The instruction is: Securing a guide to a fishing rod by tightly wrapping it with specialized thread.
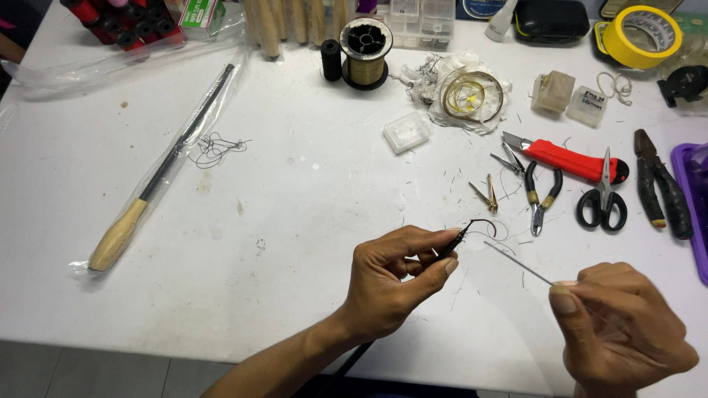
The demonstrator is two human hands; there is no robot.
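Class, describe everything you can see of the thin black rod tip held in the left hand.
The black rod tip is slim, dark and glossy, pinched between thumb and fingers of the left hand, pointing up and right above the white table. Its shaft runs down under the wrist and out of view. A fine dark wire loop curls from its end. The right hand holds a thin metal needle aimed toward it.
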